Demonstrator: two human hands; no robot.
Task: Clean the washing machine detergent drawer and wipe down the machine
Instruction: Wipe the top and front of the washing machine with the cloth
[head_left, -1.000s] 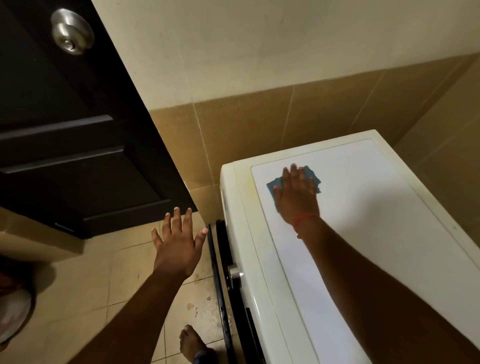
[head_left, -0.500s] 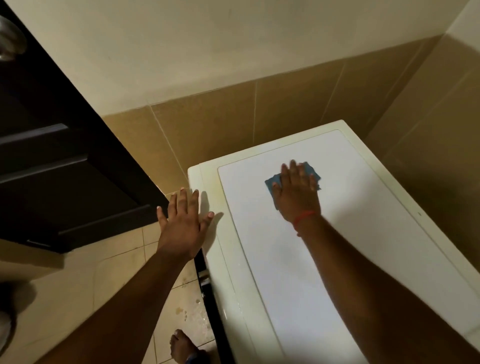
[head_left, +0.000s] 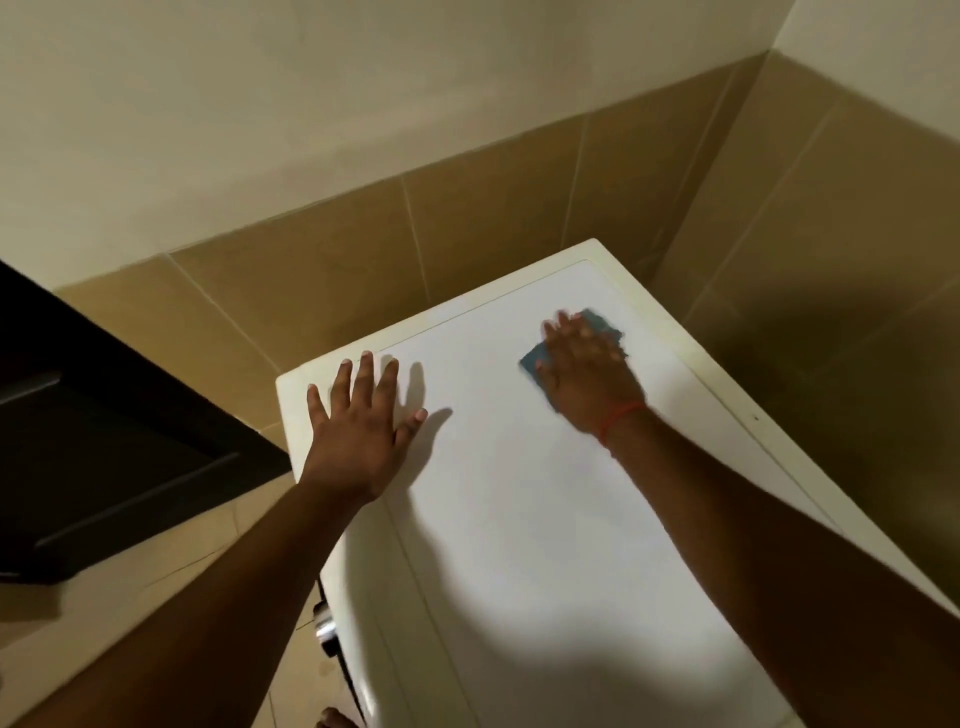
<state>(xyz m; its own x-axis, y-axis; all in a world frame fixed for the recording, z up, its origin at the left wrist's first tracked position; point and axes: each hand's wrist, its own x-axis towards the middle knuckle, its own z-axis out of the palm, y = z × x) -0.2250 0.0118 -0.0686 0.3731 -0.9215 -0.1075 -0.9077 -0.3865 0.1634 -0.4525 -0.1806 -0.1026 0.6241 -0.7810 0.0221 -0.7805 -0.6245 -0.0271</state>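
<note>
- Blue cleaning cloth (head_left: 602, 332) sits flat on the white top of the washing machine (head_left: 519, 519), out toward the far right part of the lid, close to the tiled corner
- right hand (head_left: 587, 374) is pressed palm-down right on top of the cloth, fingers stretched out and a bit blurry; cloth pokes out past the fingertips and at the thumb side, so most of it is under the hand
- not really a grip on it, more like a flat hand pinning it to the lid
- there's a red string bracelet (head_left: 618, 418) on that wrist
- left hand (head_left: 358, 421) is spread wide, fingers fanned, palm down over the near left corner of the lid with nothing in it; can't tell for sure if it's fully resting or just above, shadow sits tight beside it
- the two hands are well apart, cloth only under the right one
- brown wall tiles (head_left: 493, 234) behind the machine, dark door (head_left: 104, 441) off to the left, a shiny metal knob (head_left: 324, 631) showing on the machine front down low
</note>
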